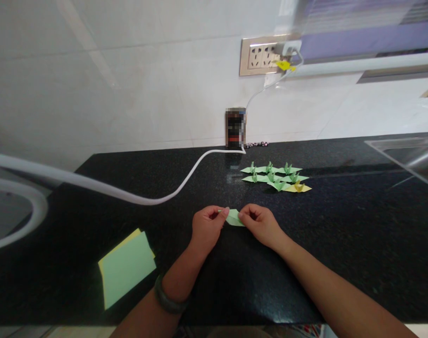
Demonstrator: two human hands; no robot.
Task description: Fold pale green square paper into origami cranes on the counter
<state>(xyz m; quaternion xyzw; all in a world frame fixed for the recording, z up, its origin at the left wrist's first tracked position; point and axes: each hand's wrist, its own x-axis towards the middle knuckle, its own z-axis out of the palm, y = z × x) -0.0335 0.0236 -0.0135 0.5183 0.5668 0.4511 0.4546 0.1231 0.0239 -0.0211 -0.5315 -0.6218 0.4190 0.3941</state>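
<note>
Left hand (206, 226), right hand (259, 224): both pinched shut on folded green paper (234, 217), held low over black countertop (340, 244).
Risk: uneven pull probably tears the sheet or skews the crease.
Risk: wide elbow sweep may scatter paper cranes (275, 178) behind.

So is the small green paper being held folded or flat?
Folded: small green paper is narrow, pointed, pinched by left hand and right hand.

Soft, even light; the wall (129, 94) beyond the fingers (224, 212) glows, glare smears far up-right, edges bow.
</note>
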